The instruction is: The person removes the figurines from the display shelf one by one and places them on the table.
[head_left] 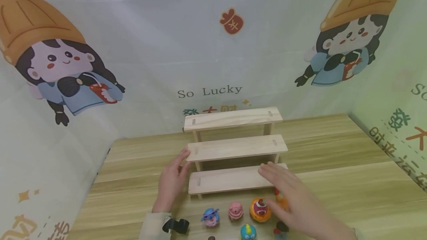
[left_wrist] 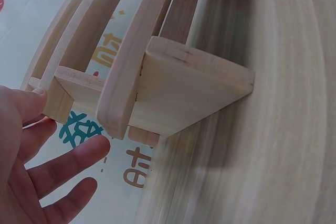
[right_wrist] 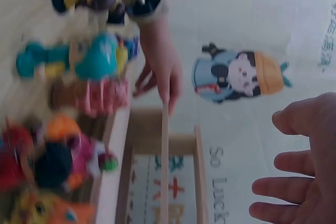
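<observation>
A three-step wooden display stand (head_left: 237, 149) rests on the table near the back. At the left end of its middle board my left hand (head_left: 171, 180) pinches the edge; in the left wrist view the thumb (left_wrist: 31, 100) lies against the board end, the other fingers spread loosely. My right hand (head_left: 293, 199) hovers around the right end of the lowest board, fingers extended and holding nothing; they are spread in the right wrist view. Below it are an orange toy figure (head_left: 260, 210), a dark-haired figure (head_left: 281, 229) and a partly hidden orange-yellow figure (head_left: 283, 203).
In front of the stand are a pink figure (head_left: 235, 210), a blue figure with purple glasses (head_left: 211, 217) and a blue figure with a yellow crest (head_left: 248, 231). A printed cloth (head_left: 160, 47) hangs behind the wood-grain table (head_left: 320, 140).
</observation>
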A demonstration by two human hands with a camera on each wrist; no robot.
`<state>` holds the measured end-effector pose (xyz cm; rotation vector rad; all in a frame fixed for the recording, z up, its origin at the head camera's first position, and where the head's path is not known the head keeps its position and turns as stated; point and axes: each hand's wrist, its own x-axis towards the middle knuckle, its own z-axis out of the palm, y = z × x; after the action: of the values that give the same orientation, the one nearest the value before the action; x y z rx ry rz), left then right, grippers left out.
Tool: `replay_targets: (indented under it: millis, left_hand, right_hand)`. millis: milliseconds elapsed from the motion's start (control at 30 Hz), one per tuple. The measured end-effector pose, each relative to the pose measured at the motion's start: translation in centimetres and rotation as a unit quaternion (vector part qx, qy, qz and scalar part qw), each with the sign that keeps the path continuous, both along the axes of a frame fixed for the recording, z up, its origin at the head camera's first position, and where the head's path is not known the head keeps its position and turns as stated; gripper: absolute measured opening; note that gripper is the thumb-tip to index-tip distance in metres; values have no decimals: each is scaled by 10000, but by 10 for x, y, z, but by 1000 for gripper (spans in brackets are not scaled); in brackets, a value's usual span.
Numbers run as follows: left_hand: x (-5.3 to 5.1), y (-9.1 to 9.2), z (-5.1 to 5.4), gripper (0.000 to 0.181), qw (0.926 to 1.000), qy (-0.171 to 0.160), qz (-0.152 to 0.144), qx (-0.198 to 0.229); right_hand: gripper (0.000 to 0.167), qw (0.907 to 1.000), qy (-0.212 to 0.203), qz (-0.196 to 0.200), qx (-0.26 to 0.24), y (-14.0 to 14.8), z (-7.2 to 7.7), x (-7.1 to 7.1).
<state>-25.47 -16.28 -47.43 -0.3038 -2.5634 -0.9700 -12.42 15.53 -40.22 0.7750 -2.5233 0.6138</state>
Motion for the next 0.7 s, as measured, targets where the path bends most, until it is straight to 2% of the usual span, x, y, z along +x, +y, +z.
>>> replay_targets:
  millis: [67, 200, 433, 567, 700]
  left_hand:
    - [0, 0, 1, 38, 10000, 31, 4, -8]
    - [0, -1, 1, 39, 10000, 45, -7, -62]
    - [-1, -4, 5, 40, 9990, -66, -95, -438]
    - [-1, -7, 11, 40, 9965, -166, -88, -810]
    - [-2, -7, 15, 41, 9949, -293, -121, -957]
  right_hand:
    - [64, 9991, 415, -90, -53, 11, 1, -9]
    - [58, 9972, 608, -439, 67, 29, 8, -22]
    - [61, 9955, 283, -879, 193, 54, 17, -34]
    - [62, 9948, 71, -1007, 160, 65, 18, -41]
    - [62, 9937, -177, -1104, 97, 76, 17, -45]
